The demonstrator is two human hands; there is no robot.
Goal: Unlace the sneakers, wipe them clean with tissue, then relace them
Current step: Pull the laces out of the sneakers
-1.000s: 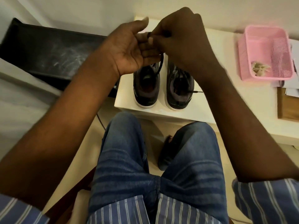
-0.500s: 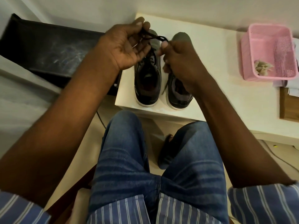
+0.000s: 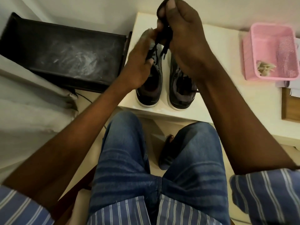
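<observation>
One head-worn wide-angle view looks steeply down, close over the table (image 3: 219, 101) edge and lap

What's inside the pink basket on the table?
The pink basket holds a small crumpled pale clump in its near corner; it is too blurred to identify. The rest of the floor looks bare, though the near wall hides a strip of it.

Two dark sneakers (image 3: 164, 88) — white-soled, side by side, heels toward the table's near edge — black lace (image 3: 166, 43) lifted above the left one.

White table (image 3: 227, 65) against pale wall (image 3: 97, 7), cream floor (image 3: 90, 120).
</observation>
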